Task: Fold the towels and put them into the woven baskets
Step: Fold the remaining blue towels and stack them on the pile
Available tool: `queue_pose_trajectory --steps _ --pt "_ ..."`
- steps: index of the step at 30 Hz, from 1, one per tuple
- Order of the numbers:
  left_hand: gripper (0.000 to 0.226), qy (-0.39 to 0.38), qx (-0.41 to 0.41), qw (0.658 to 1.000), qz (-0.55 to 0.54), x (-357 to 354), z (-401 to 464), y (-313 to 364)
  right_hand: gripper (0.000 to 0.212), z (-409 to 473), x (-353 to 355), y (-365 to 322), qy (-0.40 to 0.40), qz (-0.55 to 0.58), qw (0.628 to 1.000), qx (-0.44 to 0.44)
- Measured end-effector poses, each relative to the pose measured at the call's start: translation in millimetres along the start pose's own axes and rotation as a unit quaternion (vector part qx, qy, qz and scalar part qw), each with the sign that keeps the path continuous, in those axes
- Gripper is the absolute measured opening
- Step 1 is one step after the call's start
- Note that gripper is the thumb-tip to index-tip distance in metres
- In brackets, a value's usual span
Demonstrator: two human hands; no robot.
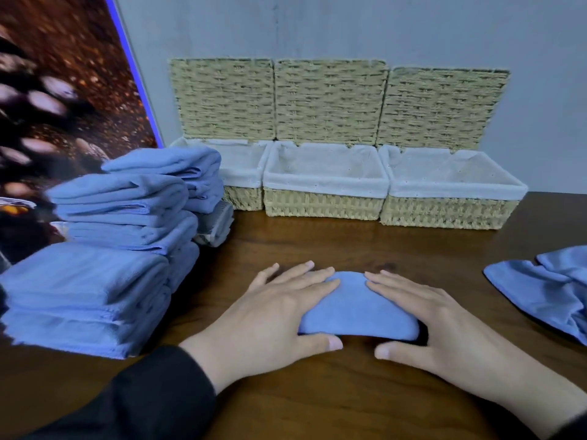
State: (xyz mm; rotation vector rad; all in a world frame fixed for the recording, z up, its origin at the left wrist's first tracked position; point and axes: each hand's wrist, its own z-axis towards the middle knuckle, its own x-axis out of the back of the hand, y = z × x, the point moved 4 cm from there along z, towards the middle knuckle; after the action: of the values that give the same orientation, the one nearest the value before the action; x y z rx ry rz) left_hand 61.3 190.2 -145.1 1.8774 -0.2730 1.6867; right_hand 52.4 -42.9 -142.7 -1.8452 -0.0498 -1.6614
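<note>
Now I am pressing my left hand (279, 308) and right hand (422, 315), fingers flat and straight, on the small folded blue towel (355, 309). It is lying on the dark wooden table (333, 246), before three lined woven baskets (324, 201) standing with lids up.

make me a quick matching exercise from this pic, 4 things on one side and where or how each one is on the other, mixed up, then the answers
Things:
1. folded towel
2. towel stacks
3. loose towel
4. middle basket

Places or states:
A. lid up, white liner showing, nothing visible inside
B. crumpled at the table's right edge
C. piled at the left of the table
D. pressed flat between the left hand and right hand

Pairs: 1-D, 2-C, 3-B, 4-A
</note>
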Motion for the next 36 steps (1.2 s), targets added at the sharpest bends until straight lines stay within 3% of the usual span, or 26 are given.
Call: queue_pose_trajectory --steps 4,7,11,16,19,24,29,33,36 --pt "0.089 0.030 -0.005 0.998 -0.053 0.9 0.0 -6.1 0.076 1.2 4.4 0.2 0.012 0.038 0.998 -0.039" --pt "0.067 0.066 0.022 0.986 -0.154 6.3 -5.1 -12.1 0.061 -1.3 7.5 -7.2 0.054 0.077 0.994 -0.058" --pt "0.039 0.138 0.085 0.939 -0.303 13.5 -10.3 -18.5 0.032 -5.9 8.0 -18.6 0.150 0.169 0.966 -0.129" --pt "0.060 0.159 0.095 0.891 -0.415 10.2 -18.5 -10.0 0.007 -10.2 9.3 -46.6 0.230 0.268 0.923 -0.153" --pt "0.060 0.206 0.110 0.854 -0.465 15.7 -27.8 -2.0 0.014 -15.4 9.8 -62.1 0.261 0.337 0.890 -0.165" --pt "0.052 0.287 0.114 0.830 -0.465 62.7 -64.6 7.3 0.032 -15.8 18.0 -97.9 0.225 0.496 0.819 -0.182" --pt "0.054 0.355 0.152 0.828 -0.408 132.6 -118.6 -38.2 0.033 11.4 31.4 -164.8 0.142 0.614 0.770 -0.096" --pt "0.044 0.374 0.216 0.833 -0.345 167.6 -161.8 -95.7 0.024 54.6 24.0 -232.5 0.096 0.605 0.789 -0.047" --pt "0.046 0.381 0.251 0.825 -0.335 172.3 -182.3 -138.9 0.025 91.4 6.9 -264.4 0.105 0.605 0.787 -0.054"
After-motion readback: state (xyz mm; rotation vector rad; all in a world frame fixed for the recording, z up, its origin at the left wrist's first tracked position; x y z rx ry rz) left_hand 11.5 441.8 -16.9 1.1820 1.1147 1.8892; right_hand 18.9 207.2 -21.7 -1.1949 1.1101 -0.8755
